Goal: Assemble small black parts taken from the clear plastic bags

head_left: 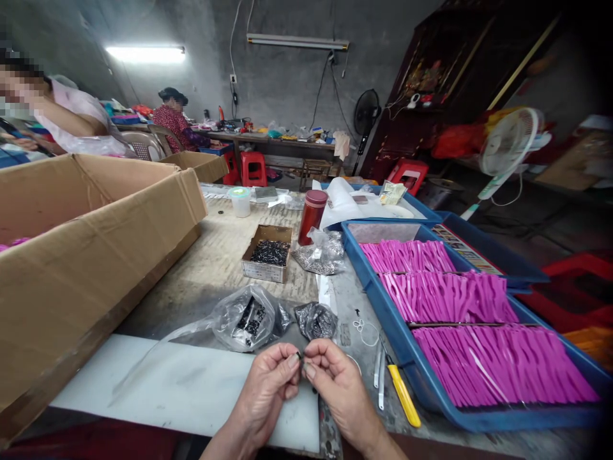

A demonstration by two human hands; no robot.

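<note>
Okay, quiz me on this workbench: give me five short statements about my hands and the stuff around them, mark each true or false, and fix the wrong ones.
1. Your left hand and right hand are close together at a small dark piece. True.
2. The yellow-handled tool is in your right hand. False: it lies on the table, beside the blue tray.
3. The pink pieces fill three rows in the blue tray. True.
4. The red jar stands inside the small box. False: it stands on the table, beyond the box and to its right.
5. The big clear bag holds black parts. True.
</note>
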